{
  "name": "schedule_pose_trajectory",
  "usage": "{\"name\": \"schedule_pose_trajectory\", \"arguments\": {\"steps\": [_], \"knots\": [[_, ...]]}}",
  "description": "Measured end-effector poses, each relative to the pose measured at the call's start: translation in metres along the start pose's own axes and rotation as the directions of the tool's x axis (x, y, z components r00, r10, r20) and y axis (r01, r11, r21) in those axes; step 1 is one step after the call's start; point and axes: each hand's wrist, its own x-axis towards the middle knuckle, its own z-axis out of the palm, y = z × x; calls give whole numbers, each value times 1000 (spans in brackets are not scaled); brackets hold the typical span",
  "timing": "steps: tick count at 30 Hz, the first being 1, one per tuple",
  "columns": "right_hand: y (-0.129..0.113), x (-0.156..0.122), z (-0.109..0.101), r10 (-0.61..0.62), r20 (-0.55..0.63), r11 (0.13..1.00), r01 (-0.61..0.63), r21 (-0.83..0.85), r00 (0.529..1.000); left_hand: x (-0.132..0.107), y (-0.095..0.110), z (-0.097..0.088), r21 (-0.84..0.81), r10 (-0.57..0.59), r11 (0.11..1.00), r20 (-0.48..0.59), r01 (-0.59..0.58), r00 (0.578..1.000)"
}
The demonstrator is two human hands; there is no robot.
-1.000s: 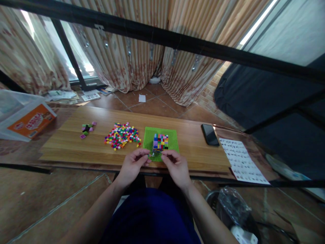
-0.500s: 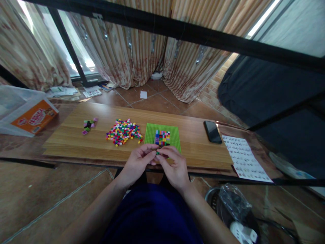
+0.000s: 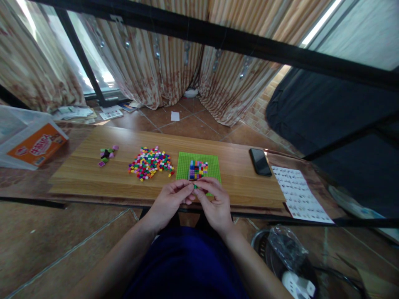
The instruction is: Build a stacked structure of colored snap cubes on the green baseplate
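A small green toy brick point(image 3: 195, 186) shows between my fingertips, just in front of the baseplate. My right hand point(image 3: 215, 203) pinches it between thumb and index finger. Close against it, my left hand point(image 3: 171, 202) is closed too, thumb pressed to fingers; whether it also grips the green brick or another piece is hidden. Beyond my hands lies the lime-green studded baseplate point(image 3: 213, 164), its near edge partly covered by my fingers. A block of multicoloured bricks point(image 3: 198, 169) stands on it in rows. Left of the plate spreads a pile of small mixed-colour bricks point(image 3: 151, 162).
Several larger pink, green and black bricks point(image 3: 107, 154) lie on the wooden board's point(image 3: 75, 172) left part. A black phone point(image 3: 260, 162) and a printed sheet point(image 3: 301, 193) are to the right. A clear plastic box point(image 3: 34, 143) stands far left. A dark bar point(image 3: 199, 31) crosses overhead.
My hands stay together with the green brick at the fingertips, their fingers shifting only slightly. The whole view has moved a little, so the table items appear slightly farther left.
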Motion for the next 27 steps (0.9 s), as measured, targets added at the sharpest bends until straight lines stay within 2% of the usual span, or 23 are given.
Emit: {"name": "schedule_pose_trajectory", "arguments": {"steps": [6,9,11,16,18,22,27], "knots": [[-3,3,-8,-164,45,960,170,-223,985,9,-3,4,198,129,974,-70,-113,989],[-3,3,-9,-163,56,946,172,-273,985,10,-4,5,238,154,962,-78,-132,985],[-1,3,-9,-116,47,963,124,-241,992,9,-3,5,197,120,975,-75,-103,990],[2,2,-6,28,-47,999,-26,37,999,4,5,6,-27,-57,998,-16,57,998],[2,3,-5,57,-60,995,-52,85,997,3,7,7,-101,-96,990,15,97,995],[1,4,-7,29,-50,998,-27,59,998,3,8,7,-173,-116,977,46,123,992],[-2,6,-11,-53,-14,996,52,-78,998,4,7,8,-133,-91,987,19,93,996]]}}
